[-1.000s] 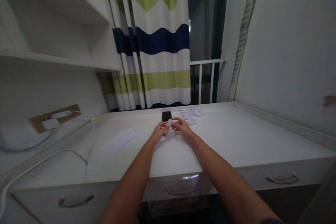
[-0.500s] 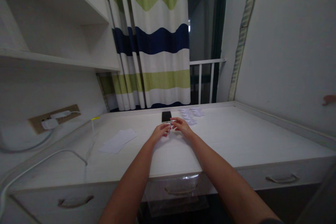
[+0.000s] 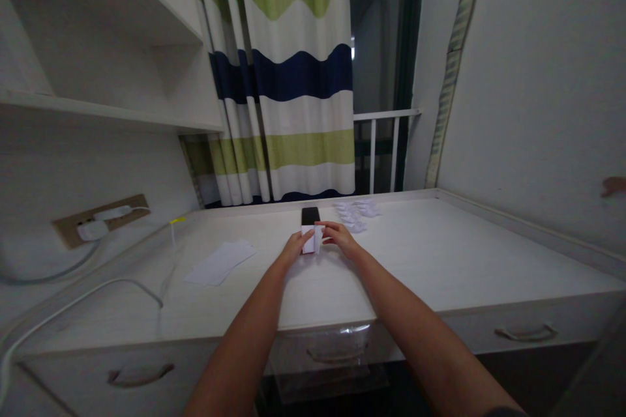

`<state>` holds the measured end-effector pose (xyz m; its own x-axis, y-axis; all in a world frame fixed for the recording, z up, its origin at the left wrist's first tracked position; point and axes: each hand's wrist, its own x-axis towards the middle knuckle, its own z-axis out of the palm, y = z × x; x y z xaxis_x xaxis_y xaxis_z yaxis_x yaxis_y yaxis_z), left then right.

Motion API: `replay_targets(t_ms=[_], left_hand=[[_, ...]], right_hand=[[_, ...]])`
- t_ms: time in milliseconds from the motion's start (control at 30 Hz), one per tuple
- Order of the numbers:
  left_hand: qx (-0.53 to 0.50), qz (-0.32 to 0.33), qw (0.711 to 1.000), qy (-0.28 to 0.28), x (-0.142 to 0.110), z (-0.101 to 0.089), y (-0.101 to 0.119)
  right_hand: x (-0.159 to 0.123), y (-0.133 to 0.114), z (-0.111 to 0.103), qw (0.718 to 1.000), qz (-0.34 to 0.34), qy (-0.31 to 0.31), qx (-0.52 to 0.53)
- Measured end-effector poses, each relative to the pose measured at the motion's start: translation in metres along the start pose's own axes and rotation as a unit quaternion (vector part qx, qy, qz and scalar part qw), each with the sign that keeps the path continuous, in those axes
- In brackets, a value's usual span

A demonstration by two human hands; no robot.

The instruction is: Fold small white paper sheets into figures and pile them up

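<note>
Over the middle of the white desk, my left hand (image 3: 295,247) grips a small folded sheet of white paper (image 3: 308,242), its thumb lying across the front. My right hand (image 3: 338,238) pinches the paper's right-hand flap (image 3: 317,239) at its upper edge, and that flap stands at an angle to the rest. Just behind the paper lies a black smartphone (image 3: 310,215), its lower part hidden by it. Several folded white paper pieces (image 3: 353,215) rest in a cluster beyond my right hand. To the left, loose white sheets (image 3: 221,263) lie overlapping on the desk.
The white desk (image 3: 430,247) has a raised rim at the back and drawers along its front. A white cable (image 3: 122,281) runs over its left side, near a wall socket with plugs (image 3: 92,229). Above left are shelves (image 3: 122,118); a striped curtain (image 3: 303,78) hangs behind.
The paper, seen edge-on before, has turned to show its broad face, with a flap opened out on the right. Both hands stay in nearly the same place.
</note>
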<state>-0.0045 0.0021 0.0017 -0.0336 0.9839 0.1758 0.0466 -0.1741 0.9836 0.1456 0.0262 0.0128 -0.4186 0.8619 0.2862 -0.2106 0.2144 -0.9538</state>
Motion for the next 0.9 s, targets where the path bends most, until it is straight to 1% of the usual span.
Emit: replay_targets(t_ms=[167, 267, 533, 700, 900], left_hand=[[0.042, 0.047, 0.996, 0.055, -0.002, -0.002, 0.003], [0.049, 0.051, 0.995, 0.076, -0.003, -0.003, 0.005], [0.029, 0.032, 0.995, 0.088, -0.006, -0.002, 0.008], [0.023, 0.032, 0.994, 0.098, -0.008, -0.002, 0.010], [0.009, 0.026, 0.993, 0.114, -0.007, -0.003, 0.010]], right_hand=[[0.005, 0.005, -0.001, 1.000, 0.000, 0.004, -0.014], [0.008, 0.008, -0.001, 0.999, 0.013, 0.014, -0.030], [0.010, 0.017, -0.004, 0.998, 0.020, 0.005, -0.053], [0.011, 0.020, -0.006, 0.996, -0.001, -0.016, -0.085], [0.013, 0.021, -0.007, 0.990, -0.043, 0.006, -0.134]])
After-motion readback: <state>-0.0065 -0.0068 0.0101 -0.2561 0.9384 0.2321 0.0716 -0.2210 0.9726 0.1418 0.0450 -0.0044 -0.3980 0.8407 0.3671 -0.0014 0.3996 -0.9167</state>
